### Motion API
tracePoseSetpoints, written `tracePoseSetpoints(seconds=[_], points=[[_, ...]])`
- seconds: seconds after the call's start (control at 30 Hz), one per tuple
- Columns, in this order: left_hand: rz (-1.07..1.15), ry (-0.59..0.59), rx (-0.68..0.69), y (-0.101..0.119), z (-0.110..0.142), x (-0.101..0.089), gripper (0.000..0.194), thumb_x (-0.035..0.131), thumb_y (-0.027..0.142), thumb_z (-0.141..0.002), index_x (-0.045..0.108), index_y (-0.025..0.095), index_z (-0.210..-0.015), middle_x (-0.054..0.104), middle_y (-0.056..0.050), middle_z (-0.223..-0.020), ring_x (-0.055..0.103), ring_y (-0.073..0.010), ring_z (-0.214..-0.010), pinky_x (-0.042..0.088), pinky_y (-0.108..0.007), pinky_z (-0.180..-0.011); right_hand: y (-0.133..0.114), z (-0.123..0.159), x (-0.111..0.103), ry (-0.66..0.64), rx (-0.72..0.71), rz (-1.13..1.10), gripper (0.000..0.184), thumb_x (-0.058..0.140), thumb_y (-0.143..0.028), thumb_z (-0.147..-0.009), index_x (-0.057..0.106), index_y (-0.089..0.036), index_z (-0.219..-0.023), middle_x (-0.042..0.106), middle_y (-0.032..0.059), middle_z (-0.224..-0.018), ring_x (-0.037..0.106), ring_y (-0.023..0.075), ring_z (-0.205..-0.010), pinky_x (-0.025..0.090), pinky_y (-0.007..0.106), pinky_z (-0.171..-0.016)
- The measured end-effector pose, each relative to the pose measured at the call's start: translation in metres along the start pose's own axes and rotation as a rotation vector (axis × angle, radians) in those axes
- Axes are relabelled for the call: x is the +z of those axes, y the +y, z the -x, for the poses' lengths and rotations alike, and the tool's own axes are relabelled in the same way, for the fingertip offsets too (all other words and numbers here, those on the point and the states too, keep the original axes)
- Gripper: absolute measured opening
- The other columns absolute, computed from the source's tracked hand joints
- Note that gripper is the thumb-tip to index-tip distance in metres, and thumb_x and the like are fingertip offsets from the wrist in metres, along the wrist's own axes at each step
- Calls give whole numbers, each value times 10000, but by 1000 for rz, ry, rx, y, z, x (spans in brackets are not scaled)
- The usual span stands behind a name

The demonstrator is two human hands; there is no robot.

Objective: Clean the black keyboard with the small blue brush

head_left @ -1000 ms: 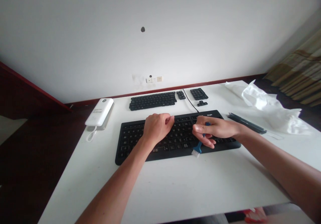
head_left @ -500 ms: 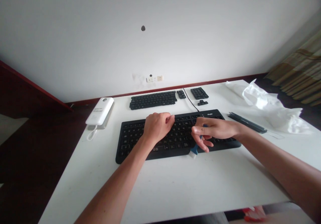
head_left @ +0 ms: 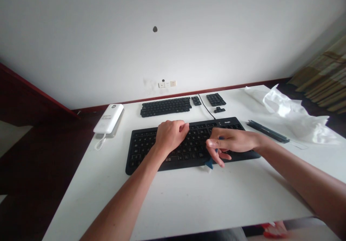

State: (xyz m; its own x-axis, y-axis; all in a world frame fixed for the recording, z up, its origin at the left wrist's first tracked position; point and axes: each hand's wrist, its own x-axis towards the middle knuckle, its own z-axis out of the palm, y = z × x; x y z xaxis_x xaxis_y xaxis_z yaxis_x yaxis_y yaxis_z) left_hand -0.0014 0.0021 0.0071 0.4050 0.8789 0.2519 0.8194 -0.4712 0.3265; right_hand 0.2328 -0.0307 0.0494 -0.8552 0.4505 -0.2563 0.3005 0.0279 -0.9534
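A black keyboard (head_left: pixel 194 143) with its key caps off lies across the white table. My left hand (head_left: pixel 172 135) is closed at its far edge, knuckles up, with the fingertips hidden. My right hand (head_left: pixel 229 140) pinches a small brush (head_left: pixel 209 164) with a blue handle and pale bristles. The bristles, slightly blurred, point down at the keyboard's near edge, right of the middle. Most of the handle is hidden behind my fingers. Beyond the keyboard lie a large sheet of joined black key caps (head_left: pixel 165 107), a number-pad block (head_left: pixel 216 99) and smaller groups of caps (head_left: pixel 219 110).
A white power bank (head_left: pixel 109 118) with a looped strap is at the left. Dark strips (head_left: pixel 267 131) and a crumpled white plastic bag (head_left: pixel 289 107) lie at the right. The keyboard's cable (head_left: pixel 207 107) runs toward the wall (head_left: pixel 108 46).
The brush has shifted slightly in my right hand, its bristles a little lower and blurred. My left hand stays on the keyboard. The whole view moved very slightly.
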Motion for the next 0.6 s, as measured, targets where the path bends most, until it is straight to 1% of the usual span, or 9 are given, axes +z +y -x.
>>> tracePoseSetpoints(seconds=[0.07, 0.17, 0.27, 0.33, 0.43, 0.47, 0.5, 0.6], points=[[4, 2, 1, 0, 0, 0, 481, 494, 440, -1025, 586, 217, -609, 606, -12, -578, 525, -177, -554, 177, -340, -591, -1, -1, 1, 4, -19, 1, 702, 392, -612, -1074, 760, -87, -790, 722, 107, -715, 523, 105, -517, 408, 253, -528], [12, -3, 3, 0, 1, 0, 477, 486, 436, -1028, 602, 218, -620, 626, -21, -596, 540, -182, -568, 192, -334, -599, -3, -4, 5, 72, -100, 33, 602, 426, -559, -1082, 785, -84, -995, 765, 129, -923, 550, 109, -600, 441, 254, -571], [5, -20, -14, 0, 1, 0, 477, 478, 444, -1031, 629, 221, -638, 646, -36, -618, 553, -192, -586, 205, -331, -608, -3, -9, 12, 65, -149, 58, 525, 449, -510, -1088, 767, -98, -1161, 766, 143, -1094, 565, 113, -649, 488, 271, -649], [-7, -27, -27, 1, 0, 0, 475, 482, 446, -1029, 637, 223, -640, 650, -43, -620, 552, -196, -588, 205, -332, -610, -3, -12, 17, 19, -147, 67, 503, 471, -501, -1083, 773, -107, -1161, 772, 135, -1082, 575, 119, -662, 499, 276, -676], [-19, -23, -25, 1, 0, 0, 467, 490, 437, -1026, 640, 224, -638, 648, -43, -619, 547, -197, -585, 204, -334, -609, -4, -13, 22, -65, -111, 38, 574, 445, -536, -1083, 805, -102, -974, 776, 120, -888, 593, 135, -659, 487, 264, -644], [-21, -21, -24, 1, 0, 0, 465, 491, 434, -1025, 640, 224, -637, 648, -42, -618, 545, -196, -584, 203, -335, -609, -4, -13, 22, -59, -113, 35, 597, 433, -547, -1083, 806, -103, -942, 770, 118, -859, 592, 136, -653, 483, 263, -640], [-22, -21, -24, 1, 0, 1, 465, 492, 433, -1024, 639, 224, -635, 647, -41, -618, 545, -196, -583, 201, -335, -608, -4, -12, 22, -34, -124, 44, 601, 428, -552, -1084, 807, -103, -958, 769, 117, -870, 589, 134, -649, 482, 265, -645], [-19, -28, -25, 1, -1, 1, 471, 490, 439, -1023, 629, 222, -629, 647, -39, -615, 543, -193, -580, 190, -337, -606, -3, -11, 20, 58, -160, 102, 538, 458, -533, -1081, 797, -115, -1090, 767, 109, -957, 579, 119, -640, 477, 268, -667]])
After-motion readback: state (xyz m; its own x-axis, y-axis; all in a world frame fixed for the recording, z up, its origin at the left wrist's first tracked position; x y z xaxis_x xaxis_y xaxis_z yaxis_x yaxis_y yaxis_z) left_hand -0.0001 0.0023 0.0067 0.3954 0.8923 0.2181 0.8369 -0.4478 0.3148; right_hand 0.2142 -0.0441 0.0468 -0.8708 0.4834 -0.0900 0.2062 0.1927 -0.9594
